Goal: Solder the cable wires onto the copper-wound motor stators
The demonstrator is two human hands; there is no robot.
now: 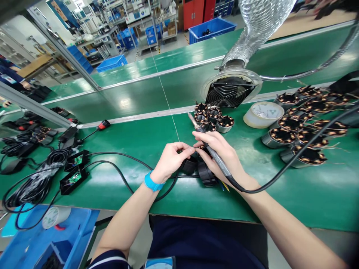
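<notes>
My right hand [221, 157] is closed around a soldering iron [217, 158], whose tip points up and away from me. Its thumb and fingertips also meet those of my left hand. With the blue wristband [153, 182] on its wrist, my left hand [175, 158] pinches something small that the fingers hide. A thin pale wire [165, 93] runs down from above to the back of the left fingers. Beneath both hands are a ribbed black round part [206, 175] and another black round part [189, 166]. Yellow and blue leads [224, 186] stick out under my right palm.
Copper-wound stators [280, 136] crowd the right side, with a few more [225, 123] ahead. A fan [231, 91] with a foil duct stands behind them beside a white spool [263, 114]. Black cables [50, 172] and open boxes with circuit boards [74, 179] lie left.
</notes>
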